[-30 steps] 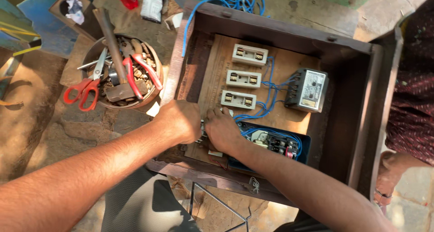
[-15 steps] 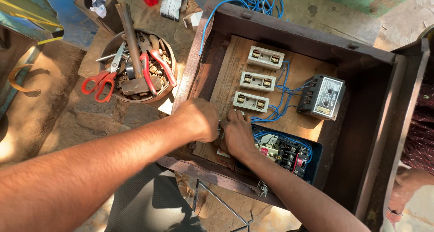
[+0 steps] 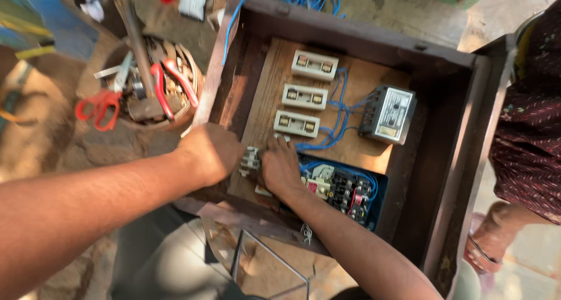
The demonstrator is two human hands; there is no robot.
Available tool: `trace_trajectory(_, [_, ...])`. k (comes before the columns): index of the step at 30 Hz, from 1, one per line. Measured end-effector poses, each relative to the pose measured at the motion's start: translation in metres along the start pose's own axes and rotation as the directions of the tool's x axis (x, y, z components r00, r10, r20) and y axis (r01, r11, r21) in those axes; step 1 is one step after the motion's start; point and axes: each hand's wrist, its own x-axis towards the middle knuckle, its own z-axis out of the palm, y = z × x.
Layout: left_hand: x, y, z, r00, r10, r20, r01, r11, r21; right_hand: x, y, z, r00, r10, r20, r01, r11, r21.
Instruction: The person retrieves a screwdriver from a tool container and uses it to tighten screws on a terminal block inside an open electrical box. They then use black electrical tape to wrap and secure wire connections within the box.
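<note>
Inside an open dark metal box [image 3: 445, 177] a wooden board [image 3: 356, 84] carries three white fuse holders [image 3: 306, 95], a grey breaker [image 3: 390, 114], blue wires [image 3: 336, 110] and a blue-cased switch unit [image 3: 345, 189]. My left hand [image 3: 211, 153] and my right hand [image 3: 279, 167] meet at the board's lower left corner. Both pinch a small grey-white fitting [image 3: 250, 160] between them. What lies under the fingers is hidden.
A round basket [image 3: 149, 81] left of the box holds a hammer, red pliers and other tools; red scissors [image 3: 99, 107] hang over its edge. Another person in dark patterned cloth [image 3: 529, 142] stands at the right. A wire frame [image 3: 272, 265] sits below the box.
The view has shifted, so the box and basket sit a little more to the right. Both hands stay at the lower left of the board on the small fitting.
</note>
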Motion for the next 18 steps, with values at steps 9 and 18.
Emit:
trace_trajectory(9, [0.037,-0.040,0.012,0.819,-0.337,0.465,0.573,0.429,-0.698,-0.001,-0.004,-0.015,1.000,-0.027,0.003,0.027,0.997,0.066])
trace_trajectory(18, [0.033,-0.021,-0.020,0.961,0.052,0.271,-0.053,0.999,-0.007,0.000,-0.007,-0.017,0.999,-0.021,-0.042,0.027,0.991,0.132])
